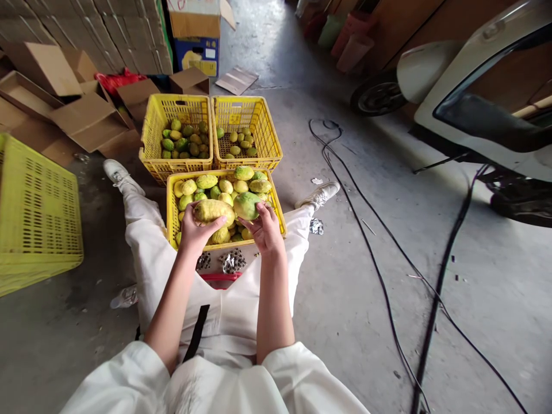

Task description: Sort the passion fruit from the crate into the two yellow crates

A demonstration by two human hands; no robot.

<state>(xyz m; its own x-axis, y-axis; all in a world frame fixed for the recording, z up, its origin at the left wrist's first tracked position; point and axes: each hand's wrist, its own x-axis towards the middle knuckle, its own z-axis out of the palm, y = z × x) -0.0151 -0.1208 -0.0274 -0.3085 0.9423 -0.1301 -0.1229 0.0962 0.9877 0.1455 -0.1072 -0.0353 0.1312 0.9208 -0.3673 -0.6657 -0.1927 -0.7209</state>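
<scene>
scooter (474, 98) cut off right, crate (38, 218) cut left

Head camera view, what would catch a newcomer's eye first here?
Three yellow crates of green-yellow fruit sit on the concrete floor between the seated person's legs. The left hand grips a yellowish fruit and the right hand a greener fruit over the nearest crate.

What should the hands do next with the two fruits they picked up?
Probably set each fruit into one of the two far crates. The left hand holds a yellowish fruit and the right hand a greener fruit above the near crate; the far crates are only partly filled.
</scene>
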